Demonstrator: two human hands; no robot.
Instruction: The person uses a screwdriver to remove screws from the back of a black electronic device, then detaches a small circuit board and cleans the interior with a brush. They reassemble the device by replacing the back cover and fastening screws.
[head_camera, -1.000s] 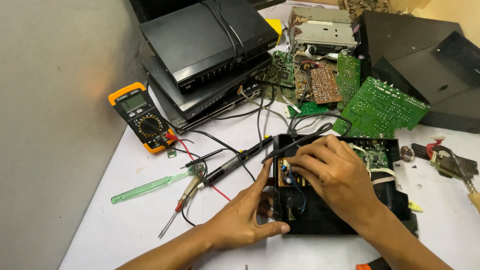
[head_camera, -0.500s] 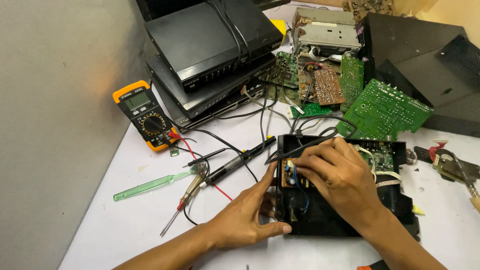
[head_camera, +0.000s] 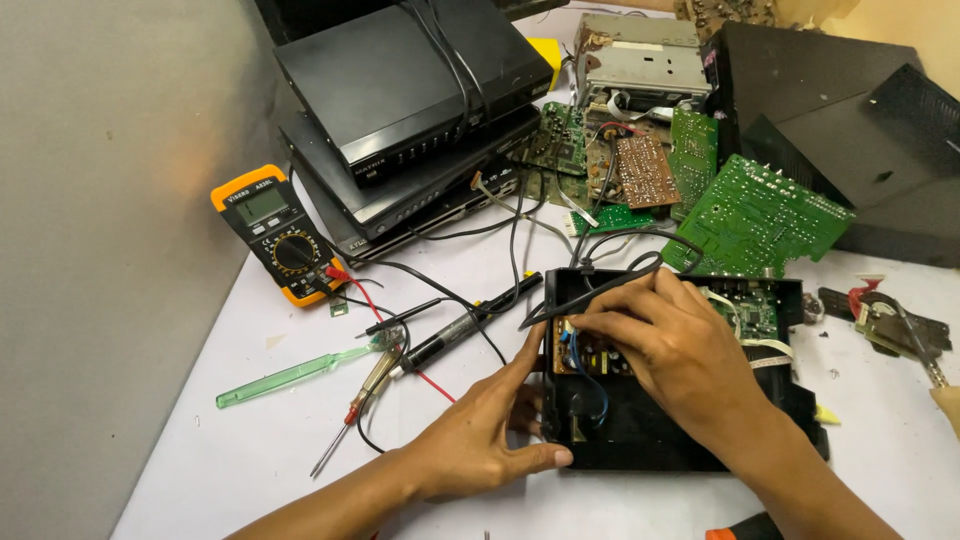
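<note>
While the left hand (head_camera: 480, 440) lies flat and empty against the near-left edge of the open black case (head_camera: 640, 440) on the white worktop (head_camera: 240, 460), seemingly steadying it, the right hand (head_camera: 670, 345) pinches at the small brown circuit board (head_camera: 590, 352) inside, with the multimeter (head_camera: 275, 232) parked far left.

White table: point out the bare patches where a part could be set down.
One bare patch on the white table lies in front of the green tool, beside the left hand. Another lies at the right edge, below the small clamp. Around the multimeter, the probes and the open black case it is crowded.
</note>
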